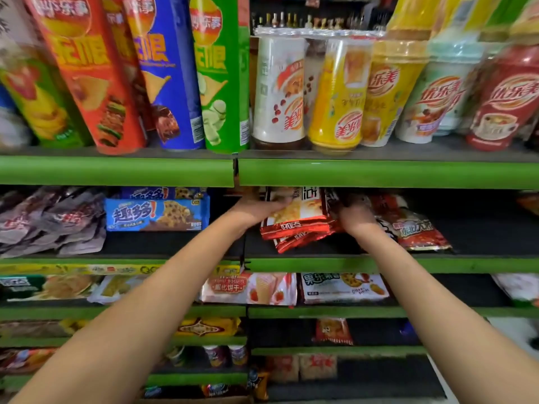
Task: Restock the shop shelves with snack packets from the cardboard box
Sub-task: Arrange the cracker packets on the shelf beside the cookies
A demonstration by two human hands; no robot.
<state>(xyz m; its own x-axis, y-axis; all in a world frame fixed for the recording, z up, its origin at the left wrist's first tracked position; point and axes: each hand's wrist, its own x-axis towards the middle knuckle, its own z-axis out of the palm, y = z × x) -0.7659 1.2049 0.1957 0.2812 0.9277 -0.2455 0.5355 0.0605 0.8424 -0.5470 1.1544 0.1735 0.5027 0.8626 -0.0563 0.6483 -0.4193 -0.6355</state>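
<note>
A small stack of red-edged snack packets (297,220) lies on the second green shelf (320,265), just right of the centre divider. My left hand (256,209) grips the left side of the top packet, fingers curled over its upper edge. On the stack's right side my right hand (354,214) holds the packets; its fingers are hidden under the shelf above. Both arms reach straight in from below. No cardboard box shows in the view.
Blue cookie packs (157,214) and grey pouches (49,220) fill the same shelf's left side. A red bag (420,231) lies right of my hand. Tall chip tubes (172,71) and drink cups (338,94) stand above. Lower shelves hold biscuits.
</note>
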